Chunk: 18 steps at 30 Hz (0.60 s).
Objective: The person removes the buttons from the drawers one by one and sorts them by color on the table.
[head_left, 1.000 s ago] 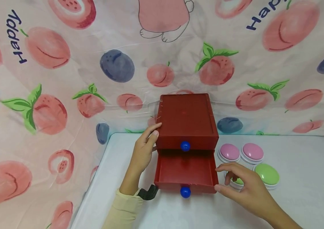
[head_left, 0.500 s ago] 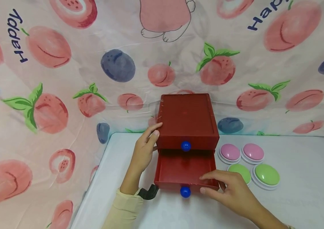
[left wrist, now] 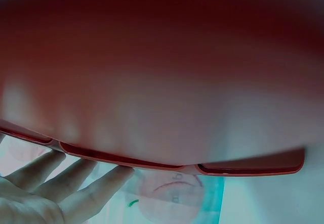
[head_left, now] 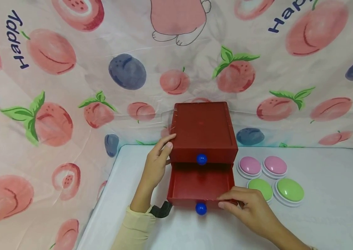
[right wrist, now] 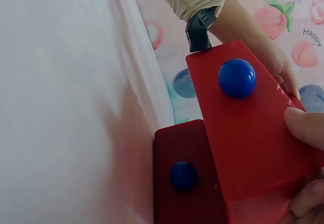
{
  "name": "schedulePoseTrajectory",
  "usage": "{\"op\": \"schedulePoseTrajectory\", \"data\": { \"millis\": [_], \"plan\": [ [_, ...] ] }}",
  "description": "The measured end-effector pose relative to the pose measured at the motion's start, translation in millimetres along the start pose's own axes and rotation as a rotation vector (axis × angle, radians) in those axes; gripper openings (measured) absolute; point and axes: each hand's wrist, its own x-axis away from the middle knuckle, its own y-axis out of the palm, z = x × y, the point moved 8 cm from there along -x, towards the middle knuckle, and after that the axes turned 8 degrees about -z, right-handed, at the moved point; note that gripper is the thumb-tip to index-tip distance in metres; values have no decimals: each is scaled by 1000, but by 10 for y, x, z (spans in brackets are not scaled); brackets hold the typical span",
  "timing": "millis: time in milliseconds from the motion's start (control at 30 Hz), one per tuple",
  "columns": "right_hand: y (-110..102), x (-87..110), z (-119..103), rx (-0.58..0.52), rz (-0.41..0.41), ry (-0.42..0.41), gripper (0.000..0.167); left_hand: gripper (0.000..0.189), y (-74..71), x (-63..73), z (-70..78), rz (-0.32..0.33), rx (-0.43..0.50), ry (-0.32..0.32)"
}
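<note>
A small red drawer cabinet (head_left: 206, 125) stands on the white table against the fabric. Its top drawer is closed, with a blue knob (head_left: 201, 159). Below that, a red drawer (head_left: 198, 185) is pulled out, and I see nothing inside. My right hand (head_left: 254, 211) pinches this drawer's front wall near its right corner, thumb outside and fingers within. Against the cabinet's left side rests my left hand (head_left: 156, 166), its fingers extended along the wall. The right wrist view shows a lower closed drawer (right wrist: 187, 206), which the pulled-out one hides from the head view.
Right of the cabinet sit two pink-topped round push lights or buttons (head_left: 275, 165) and two green-topped ones (head_left: 290, 190). Patterned fruit fabric (head_left: 142, 86) hangs behind and to the left. A black wrist device (head_left: 161, 210) sits at my left cuff.
My right hand has moved left from beside the drawer's right edge onto its front wall and now pinches it. The left hand and cabinet stay put; the drawer shows no clear movement.
</note>
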Motion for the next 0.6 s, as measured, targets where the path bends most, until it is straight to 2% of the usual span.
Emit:
{"op": "schedulePoseTrajectory", "data": {
  "millis": [200, 333, 433, 600],
  "plan": [
    [-58, -53, -21, 17, 80, -57, 29, 36, -6, 3, -6, 4, -18, -1],
    [-80, -131, 8, 40, 102, -78, 27, 36, -4, 3, -7, 5, -27, -5],
    [-92, -190, 62, 58, 112, -58, 26, 36, -1, 3, -5, 4, -26, -7],
    [-119, -294, 174, 57, 128, 21, 23, 36, -5, 11, -3, 11, -25, -13]
  ]
}}
